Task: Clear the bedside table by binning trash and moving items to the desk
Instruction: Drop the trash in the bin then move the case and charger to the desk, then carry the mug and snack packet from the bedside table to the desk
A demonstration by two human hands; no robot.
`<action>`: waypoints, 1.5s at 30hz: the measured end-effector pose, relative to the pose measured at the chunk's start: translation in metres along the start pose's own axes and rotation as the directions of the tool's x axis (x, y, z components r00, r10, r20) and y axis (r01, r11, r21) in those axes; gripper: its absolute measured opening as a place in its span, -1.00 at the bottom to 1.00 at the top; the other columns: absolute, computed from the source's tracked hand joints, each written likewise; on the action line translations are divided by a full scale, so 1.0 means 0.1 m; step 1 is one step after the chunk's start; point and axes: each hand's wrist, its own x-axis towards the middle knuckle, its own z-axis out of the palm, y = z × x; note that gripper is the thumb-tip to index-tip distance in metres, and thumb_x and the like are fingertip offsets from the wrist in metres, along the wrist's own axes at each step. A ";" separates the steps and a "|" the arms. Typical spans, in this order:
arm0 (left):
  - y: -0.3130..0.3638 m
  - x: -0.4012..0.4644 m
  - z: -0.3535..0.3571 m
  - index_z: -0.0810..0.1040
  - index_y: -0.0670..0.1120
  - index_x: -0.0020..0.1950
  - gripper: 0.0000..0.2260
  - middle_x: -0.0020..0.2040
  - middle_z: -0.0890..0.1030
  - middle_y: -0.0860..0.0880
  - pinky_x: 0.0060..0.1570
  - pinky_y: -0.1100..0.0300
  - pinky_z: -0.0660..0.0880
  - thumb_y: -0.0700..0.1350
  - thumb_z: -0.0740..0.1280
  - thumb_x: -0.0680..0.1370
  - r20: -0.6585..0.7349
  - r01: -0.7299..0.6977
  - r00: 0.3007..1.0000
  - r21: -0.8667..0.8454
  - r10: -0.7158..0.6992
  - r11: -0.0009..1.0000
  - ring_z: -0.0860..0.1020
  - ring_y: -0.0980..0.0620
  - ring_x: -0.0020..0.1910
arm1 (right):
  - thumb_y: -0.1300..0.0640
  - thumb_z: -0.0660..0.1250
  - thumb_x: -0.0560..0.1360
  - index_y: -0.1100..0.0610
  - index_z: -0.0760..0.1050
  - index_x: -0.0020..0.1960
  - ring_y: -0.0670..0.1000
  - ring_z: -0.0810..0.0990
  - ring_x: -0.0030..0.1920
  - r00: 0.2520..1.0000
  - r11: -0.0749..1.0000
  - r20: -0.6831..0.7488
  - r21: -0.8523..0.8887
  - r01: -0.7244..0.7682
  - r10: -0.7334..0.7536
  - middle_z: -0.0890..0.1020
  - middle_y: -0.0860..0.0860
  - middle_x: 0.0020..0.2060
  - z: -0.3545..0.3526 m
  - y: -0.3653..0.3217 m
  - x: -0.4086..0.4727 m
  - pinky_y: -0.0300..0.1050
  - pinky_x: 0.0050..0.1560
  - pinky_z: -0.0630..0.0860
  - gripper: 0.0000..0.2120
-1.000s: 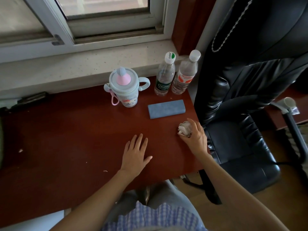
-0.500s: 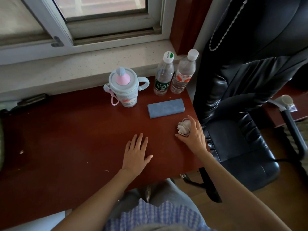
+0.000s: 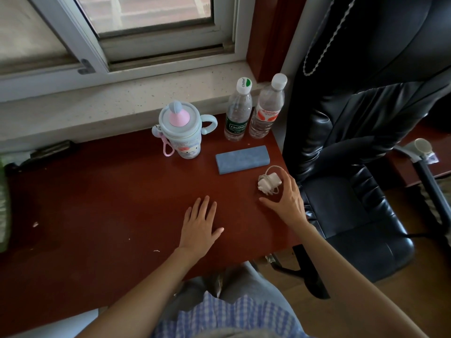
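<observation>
A small white charger with its cable coiled lies on the dark red desk near the right edge. My right hand arches over and beside it with fingers spread, the thumb off the charger and the fingertips just at its far side. Flat on the desk to the left, my left hand holds nothing. Behind the charger lies a blue case. Further back stand a pale blue sippy cup with a pink spout, a green-labelled bottle and a red-labelled bottle.
A black leather office chair stands right against the desk's right edge. A stone window sill and window run along the back. Small white crumbs dot the desk's left part.
My right hand set the charger down on the desk and spread its fingers, letting go. The left hand has stayed flat in place.
</observation>
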 end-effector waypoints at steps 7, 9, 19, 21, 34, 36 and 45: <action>0.00 -0.02 -0.02 0.04 -0.05 0.54 -0.35 0.56 0.01 -0.11 0.46 -0.06 0.02 0.23 0.12 0.56 0.023 -0.020 1.000 -0.021 0.020 1.000 -0.02 -0.13 0.54 | -0.18 0.51 0.29 -0.03 -0.04 0.53 0.08 0.26 0.44 1.000 1.000 -0.010 -0.003 -0.012 0.012 0.17 0.02 0.50 -0.04 0.03 -0.06 0.06 0.21 0.44 0.03; -0.01 -0.02 -0.03 0.04 -0.05 0.54 -0.35 0.56 0.02 -0.11 0.46 -0.07 0.02 0.22 0.13 0.56 0.020 -0.023 1.000 -0.040 0.024 0.999 -0.02 -0.13 0.54 | -0.17 0.50 0.30 -0.03 -0.06 0.54 0.07 0.23 0.46 1.000 1.000 -0.022 -0.012 -0.009 0.009 0.13 0.01 0.52 -0.06 0.03 -0.11 0.03 0.20 0.44 0.03; -0.02 -0.02 -0.02 0.09 -0.07 0.53 -0.37 0.55 0.05 -0.14 0.45 -0.11 0.10 0.20 0.15 0.56 0.013 -0.052 0.999 -0.046 0.052 0.998 0.02 -0.17 0.52 | -0.22 0.34 0.44 0.04 0.05 0.54 0.12 0.10 0.51 0.989 0.984 -0.066 -0.110 -0.142 0.135 0.07 0.09 0.54 0.07 0.03 -0.71 0.18 0.42 0.26 -0.18; -0.02 -0.03 -0.03 0.11 -0.08 0.53 -0.37 0.55 0.07 -0.15 0.44 -0.12 0.12 0.19 0.17 0.55 0.010 -0.056 0.998 -0.045 0.057 0.997 0.04 -0.17 0.52 | -0.19 0.29 0.50 0.07 0.14 0.51 0.14 0.11 0.51 0.992 0.981 -0.076 -0.154 -0.114 0.103 0.12 0.11 0.53 0.11 0.02 -0.87 0.19 0.43 0.24 -0.29; 0.49 -0.45 -0.17 0.46 -0.14 0.33 -0.57 0.27 0.53 -0.12 0.27 -0.12 0.39 0.03 0.31 0.52 -0.233 -0.301 0.925 0.029 0.299 0.953 0.42 -0.14 0.32 | 0.03 0.26 0.57 0.13 0.56 0.18 0.11 0.43 0.34 0.933 0.956 -0.357 -0.255 -0.146 0.047 0.62 0.05 0.17 -0.18 0.40 -1.88 0.11 0.33 0.40 -0.73; 0.72 -0.59 -0.14 0.47 -0.14 0.32 -0.58 0.26 0.54 -0.12 0.26 -0.12 0.39 0.02 0.32 0.52 -0.237 -0.334 0.912 0.045 0.335 0.942 0.43 -0.13 0.31 | 0.00 0.21 0.58 0.11 0.58 0.17 0.08 0.45 0.32 0.923 0.952 -0.380 -0.252 -0.172 0.066 0.63 0.02 0.14 -0.33 0.59 -2.12 0.06 0.34 0.38 -0.71; 2.35 -1.37 0.20 0.54 -0.16 0.24 -0.62 0.20 0.57 -0.14 0.22 -0.11 0.43 -0.03 0.38 0.48 -0.229 -0.517 0.826 0.058 0.516 0.854 0.48 -0.14 0.25 | 0.05 0.24 0.59 0.11 0.59 0.13 0.03 0.48 0.25 0.828 0.951 -0.522 -0.095 -0.293 0.203 0.63 -0.02 0.09 -1.18 1.68 -3.68 -0.01 0.31 0.39 -0.77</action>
